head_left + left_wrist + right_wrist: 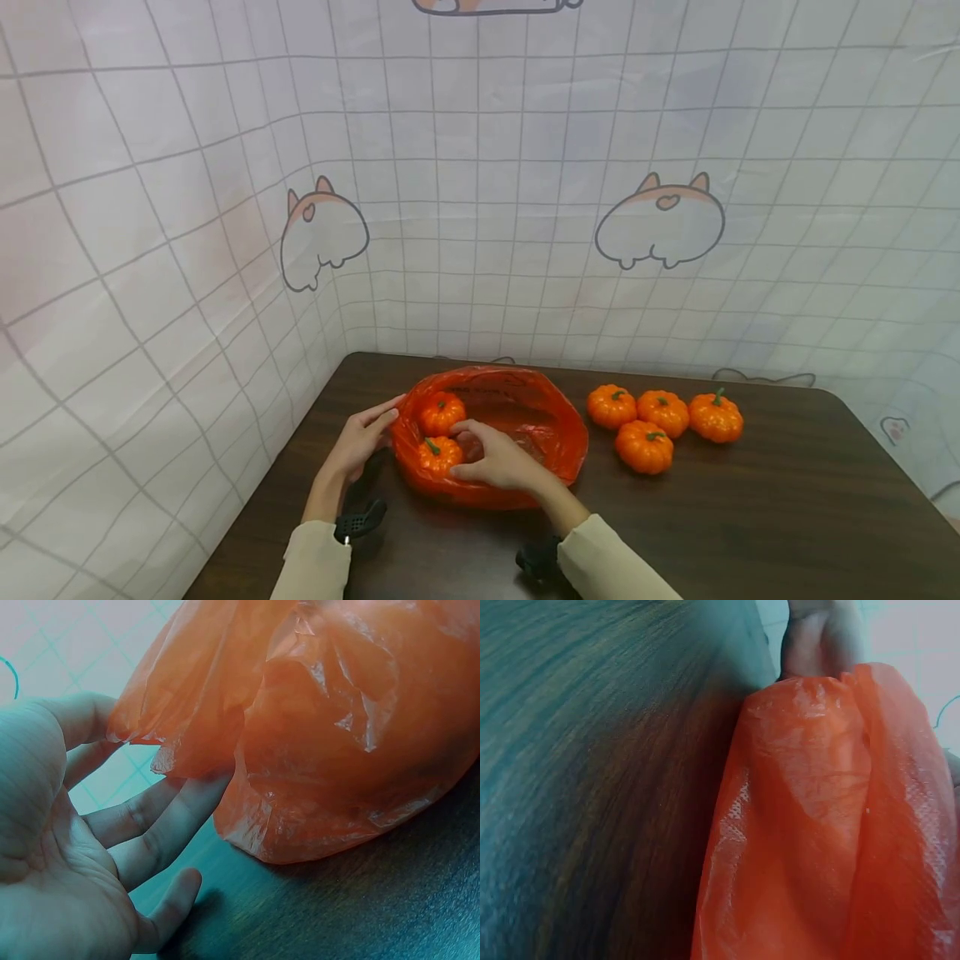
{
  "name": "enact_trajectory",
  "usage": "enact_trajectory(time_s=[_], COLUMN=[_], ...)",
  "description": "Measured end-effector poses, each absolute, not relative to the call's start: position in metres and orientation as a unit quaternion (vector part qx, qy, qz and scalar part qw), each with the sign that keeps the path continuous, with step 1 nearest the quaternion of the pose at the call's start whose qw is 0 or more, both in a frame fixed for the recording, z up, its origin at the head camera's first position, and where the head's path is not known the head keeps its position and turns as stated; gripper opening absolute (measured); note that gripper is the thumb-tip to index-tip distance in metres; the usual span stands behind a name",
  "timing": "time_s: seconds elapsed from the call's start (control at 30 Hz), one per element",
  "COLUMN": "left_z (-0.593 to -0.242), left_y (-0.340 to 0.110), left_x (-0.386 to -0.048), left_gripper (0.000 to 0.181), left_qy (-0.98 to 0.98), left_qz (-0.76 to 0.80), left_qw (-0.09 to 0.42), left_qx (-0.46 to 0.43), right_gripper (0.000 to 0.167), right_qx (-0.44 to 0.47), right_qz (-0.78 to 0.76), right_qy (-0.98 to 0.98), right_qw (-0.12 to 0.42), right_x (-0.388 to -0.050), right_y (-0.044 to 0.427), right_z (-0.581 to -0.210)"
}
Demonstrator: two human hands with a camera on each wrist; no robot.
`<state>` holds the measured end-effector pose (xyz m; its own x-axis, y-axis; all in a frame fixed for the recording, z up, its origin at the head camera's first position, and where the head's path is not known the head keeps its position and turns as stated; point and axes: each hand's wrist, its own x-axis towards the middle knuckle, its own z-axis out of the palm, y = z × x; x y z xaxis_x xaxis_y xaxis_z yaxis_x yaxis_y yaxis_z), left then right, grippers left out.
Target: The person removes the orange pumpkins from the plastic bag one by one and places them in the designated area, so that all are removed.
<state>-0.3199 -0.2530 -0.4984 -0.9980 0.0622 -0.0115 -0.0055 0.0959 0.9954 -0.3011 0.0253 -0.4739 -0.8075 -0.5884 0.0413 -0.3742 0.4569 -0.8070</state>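
Dark wood-grain bench [772, 500], white gridded cloth [510, 217] behind; red bag [480, 497] on it, two pumpkins [442, 412] inside; left hand [358, 446], fingers pinching rim; right hand [501, 457], fingers half-spread at nearer pumpkin [438, 455], grip unclear

Passage is free over the near-right dark brown wood-grain tabletop [757, 525]; four round, ribbed orange pumpkins [663, 414] obstruct beyond. Inside the thin red plastic bag [480, 493], two matching pumpkins [439, 412] block the left; the right has room.

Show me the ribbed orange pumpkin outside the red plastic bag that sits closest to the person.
The front ribbed orange pumpkin; the other three pumpkins outside the red plastic bag sit in a row farther back.
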Motion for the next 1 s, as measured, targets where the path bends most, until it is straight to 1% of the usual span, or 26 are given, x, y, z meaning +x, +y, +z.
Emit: enact_trajectory(time_s=[0.2,0.33,0.6,1.0], left_z=[-0.498,-0.498,-0.497,-0.499], left_y=[-0.252,-0.252,-0.252,-0.252], left_x=[-0.319,-0.319,-0.319,-0.319], left_gripper=[0.041,0.042,0.041,0.041], left_qy=[0.740,0.740,0.742,0.741], left_qz=[0.672,0.672,0.670,0.671], left_qw=[0.024,0.022,0.022,0.020], left_qx=[0.018,0.020,0.020,0.022], right_gripper=[0.060,0.063,0.065,0.068], right_qx=[-0.280,-0.283,-0.294,-0.265], right_qz=[-0.435,-0.429,-0.423,-0.435], right_qy=[0.844,0.846,0.848,0.852], right_qw=[0.139,0.140,0.128,0.122], right_x=[-0.304,-0.305,-0.307,-0.308], right_y=[0.021,0.019,0.017,0.021], right_z=[-0.479,-0.482,-0.486,-0.490])
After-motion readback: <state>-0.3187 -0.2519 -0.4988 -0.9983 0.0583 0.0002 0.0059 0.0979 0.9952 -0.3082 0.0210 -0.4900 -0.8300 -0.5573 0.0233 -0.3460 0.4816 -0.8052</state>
